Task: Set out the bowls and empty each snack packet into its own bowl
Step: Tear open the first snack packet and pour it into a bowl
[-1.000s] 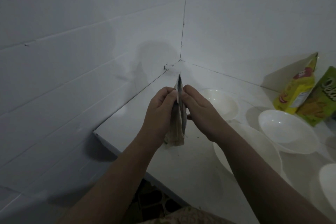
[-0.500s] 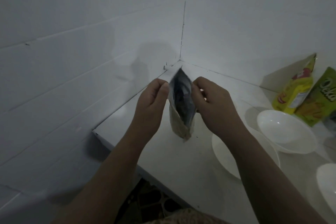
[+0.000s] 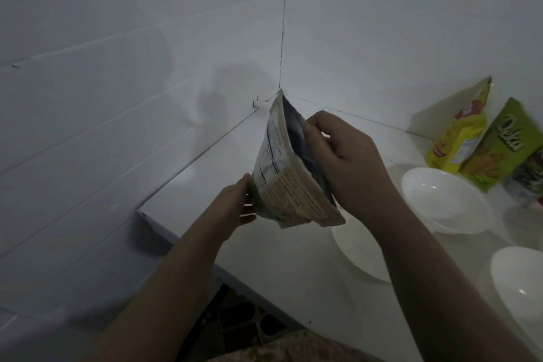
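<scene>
We see two bare forearms, no sleeves in view up to frame edge. Left hand (image 3: 232, 209) + right hand (image 3: 349, 161): no rings, no watch, no bands, no gloves. Nails short, unpainted as far as dim light lets us tell. Right forearm enters from approx 5 o'clock, left from approx 7 o'clock. At 6 o'clock, bottom edge: strip of patterned garment (image 3: 282, 350), pale beige w/ small darker print; too dark + blurred for us to read pattern.

A single head-worn camera looks forward and down, close over the desk (image 3: 211, 185), facing the corner where two white walls (image 3: 117, 38) meet; both forearms reach in from below.
</scene>
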Motion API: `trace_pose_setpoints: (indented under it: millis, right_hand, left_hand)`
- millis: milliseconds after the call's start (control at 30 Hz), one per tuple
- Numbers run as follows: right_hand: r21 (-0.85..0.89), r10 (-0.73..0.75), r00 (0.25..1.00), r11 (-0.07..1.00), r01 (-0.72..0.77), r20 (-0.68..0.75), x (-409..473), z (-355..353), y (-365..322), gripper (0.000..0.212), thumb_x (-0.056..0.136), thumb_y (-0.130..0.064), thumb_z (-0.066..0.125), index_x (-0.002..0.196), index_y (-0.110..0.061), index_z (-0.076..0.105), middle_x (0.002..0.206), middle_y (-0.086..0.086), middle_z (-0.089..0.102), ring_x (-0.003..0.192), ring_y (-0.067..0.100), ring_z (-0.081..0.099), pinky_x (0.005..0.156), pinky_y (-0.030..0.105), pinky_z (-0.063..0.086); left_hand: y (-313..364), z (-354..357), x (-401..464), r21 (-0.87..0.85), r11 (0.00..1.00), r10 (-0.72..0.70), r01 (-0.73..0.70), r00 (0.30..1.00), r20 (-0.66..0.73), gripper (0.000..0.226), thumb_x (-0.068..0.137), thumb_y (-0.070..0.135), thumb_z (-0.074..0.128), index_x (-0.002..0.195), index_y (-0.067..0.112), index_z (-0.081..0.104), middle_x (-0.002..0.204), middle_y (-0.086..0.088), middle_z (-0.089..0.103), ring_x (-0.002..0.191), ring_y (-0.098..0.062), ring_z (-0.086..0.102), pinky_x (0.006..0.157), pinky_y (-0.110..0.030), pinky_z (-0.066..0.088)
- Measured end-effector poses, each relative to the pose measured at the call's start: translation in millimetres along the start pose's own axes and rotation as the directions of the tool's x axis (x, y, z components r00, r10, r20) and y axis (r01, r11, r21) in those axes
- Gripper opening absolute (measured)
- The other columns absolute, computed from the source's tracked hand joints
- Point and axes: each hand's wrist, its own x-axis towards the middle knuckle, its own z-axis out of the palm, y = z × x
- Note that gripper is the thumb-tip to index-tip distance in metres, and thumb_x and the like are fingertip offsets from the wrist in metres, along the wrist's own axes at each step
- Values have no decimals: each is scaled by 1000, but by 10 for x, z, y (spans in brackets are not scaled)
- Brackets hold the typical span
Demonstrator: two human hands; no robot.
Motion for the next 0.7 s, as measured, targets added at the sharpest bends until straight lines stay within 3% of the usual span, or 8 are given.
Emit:
trace_pose_setpoints:
  millis: [167, 267, 367, 467, 633, 700]
  right_hand:
    - [-14, 42, 995, 999, -41, 87, -41, -9, -5, 22, 102, -20, 45, 82, -13, 54, 68, -13, 50, 64, -5, 51, 59, 7, 39]
    - [-120, -2, 983, 992, 24, 186, -79, -21, 68, 20, 94, -38, 46, 87, -21, 54, 86, -13, 56, 84, -2, 56, 69, 17, 51]
    - [-230, -32, 969, 969, 90, 246, -127, -1, 129, 30, 88, -46, 41, 84, -22, 58, 89, -11, 56, 82, 7, 57, 71, 38, 54]
    - [-195, -61, 978, 976, 101, 201, -124, 14, 173, 25, 90, -34, 43, 79, -19, 60, 91, -9, 57, 79, 9, 58, 68, 40, 55]
    - [-158, -8, 998, 987, 18, 67, -50, -47, 285, 18, 91, -24, 52, 77, -17, 61, 93, -13, 57, 84, 10, 57, 68, 40, 55]
    - [-150, 7, 999, 989, 0, 43, -26, -56, 316, 17, 91, -22, 53, 78, -16, 63, 86, -12, 57, 80, 7, 57, 67, 33, 53]
  left_hand:
    - [-31, 19, 64, -191, 980, 60, -58, 998, 6, 28, 104, 24, 40, 106, 6, 61, 103, -13, 63, 95, -26, 61, 71, -31, 54]
    - [-42, -62, 220, -376, 925, 60, -51, 998, 14, 36, 105, 19, 36, 131, -2, 50, 134, -27, 53, 111, -35, 58, 85, -38, 51]
    - [-65, -174, 404, -498, 867, 16, -33, 999, -40, 43, 106, 20, 31, 142, -2, 40, 146, -23, 43, 134, -41, 43, 98, -43, 47]
    - [-119, -267, 599, -518, 854, 44, -47, 999, -19, 47, 107, 29, 26, 144, 5, 42, 145, -26, 43, 127, -42, 48, 90, -44, 53]
    - [-2, -251, 731, -534, 838, 101, -111, 994, -49, 45, 107, 27, 27, 142, 4, 43, 139, -28, 48, 128, -47, 45, 99, -51, 43]
    - [66, -218, 793, -527, 842, 105, -120, 993, -58, 45, 107, 25, 27, 141, 2, 44, 138, -29, 49, 128, -47, 45, 100, -52, 43]
